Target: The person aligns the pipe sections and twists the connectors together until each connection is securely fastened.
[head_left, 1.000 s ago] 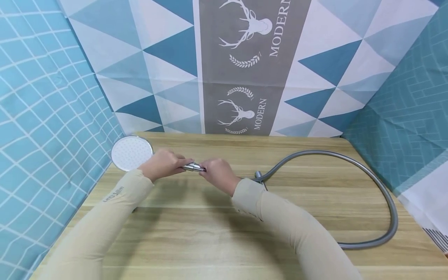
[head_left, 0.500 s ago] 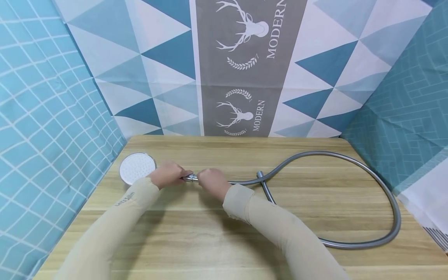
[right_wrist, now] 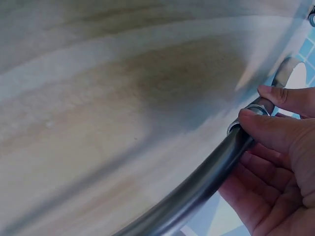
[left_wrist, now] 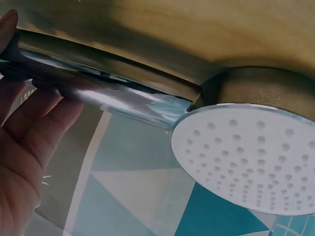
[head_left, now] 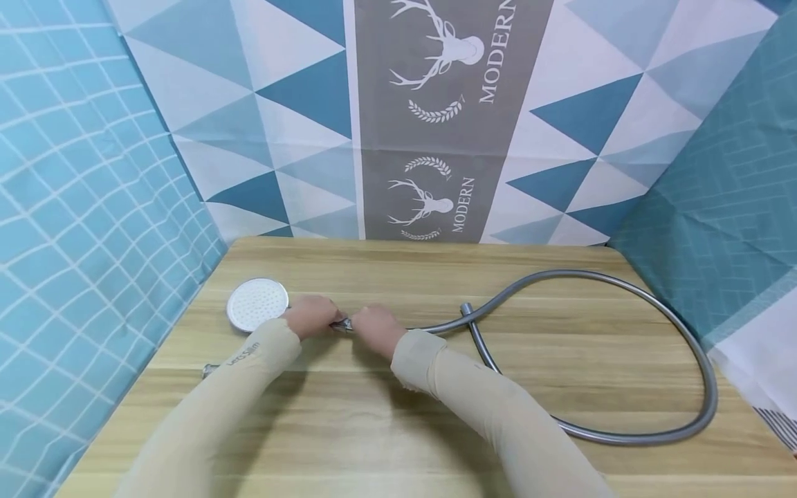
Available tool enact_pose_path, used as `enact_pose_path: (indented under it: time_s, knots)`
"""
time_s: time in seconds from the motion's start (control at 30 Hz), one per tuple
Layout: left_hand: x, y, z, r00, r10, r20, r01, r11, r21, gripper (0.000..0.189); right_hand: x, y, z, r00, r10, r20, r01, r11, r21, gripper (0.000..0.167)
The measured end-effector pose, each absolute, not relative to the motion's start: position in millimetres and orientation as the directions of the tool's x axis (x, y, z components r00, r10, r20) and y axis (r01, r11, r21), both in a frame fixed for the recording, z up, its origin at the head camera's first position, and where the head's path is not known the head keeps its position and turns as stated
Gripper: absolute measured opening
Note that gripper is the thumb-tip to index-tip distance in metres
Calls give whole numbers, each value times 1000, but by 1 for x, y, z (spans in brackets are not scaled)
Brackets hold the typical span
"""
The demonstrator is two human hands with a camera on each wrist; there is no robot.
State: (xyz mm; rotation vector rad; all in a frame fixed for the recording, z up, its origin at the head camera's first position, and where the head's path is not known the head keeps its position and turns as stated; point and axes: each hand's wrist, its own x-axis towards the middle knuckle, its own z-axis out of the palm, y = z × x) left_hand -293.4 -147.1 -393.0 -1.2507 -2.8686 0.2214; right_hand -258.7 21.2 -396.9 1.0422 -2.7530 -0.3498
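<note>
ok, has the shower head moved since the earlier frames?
Yes: in the head view, the shower head has shifted right and lower in frame, away from the blue gridded wall.

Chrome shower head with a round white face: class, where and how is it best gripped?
Probably by its straight, cylindrical chrome handle, coming across from the person's near side, thumb and fingers on opposite sides, as the left hand holds it. The handle is slim enough to wrap; the broad, round white nozzle face looks awkward to grasp.

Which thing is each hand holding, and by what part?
The left hand holds the shower head by its handle; the right hand pinches the hose at its end fitting.
</note>
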Motion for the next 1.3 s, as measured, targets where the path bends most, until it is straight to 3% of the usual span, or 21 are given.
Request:
enact_pose_path:
  time_s: [0.27, 0.37, 0.5, 0.67, 0.77, 0.83, 0.93, 1.07, 1.17, 1.3]
  knots:
    - [-294, -141, -395, -740, 661, -125, 669, 743, -32, 19, -261, 26, -411, -774, -621, 123, -616, 784, 75, 15]
    - [-294, -138, -393, -744, 658, -118, 662, 749, 10, 23, -262, 30, -413, -788, -599, 142, -606, 795, -9, 14]
    - [-295, -140, -392, -728, 682, -64, 681, 731, 45, 25, -267, 41, -411, -762, -635, 128, -648, 754, -111, 5]
    - [-297, -148, -390, -721, 692, -41, 685, 720, 114, 24, -272, 64, -401, -726, -675, 128, -687, 712, -144, 37]
    - [-297, -151, -388, -733, 676, -76, 663, 734, 146, 25, -271, 77, -394, -712, -664, 229, -697, 707, -120, 43]
    - [-295, -154, -386, -744, 659, -106, 641, 750, 162, 29, -268, 83, -391, -667, -651, 363, -720, 688, -89, 39]
    - [-290, -159, -381, -763, 631, -139, 612, 775, 160, 34, -263, 88, -385, -538, -614, 578, -768, 639, -35, 33]
    - [-281, -168, -368, -803, 578, -144, 559, 815, 153, 40, -253, 101, -381, -384, -589, 711, -827, 562, 19, 29]
    - [-281, -184, -356, -815, 567, -115, 550, 821, 153, 41, -247, 121, -382, -352, -551, 757, -852, 524, -16, 27]
    - [-280, -223, -344, -810, 585, -37, 575, 806, 143, 35, -239, 152, -387, -376, -487, 788, -865, 490, -109, 29]
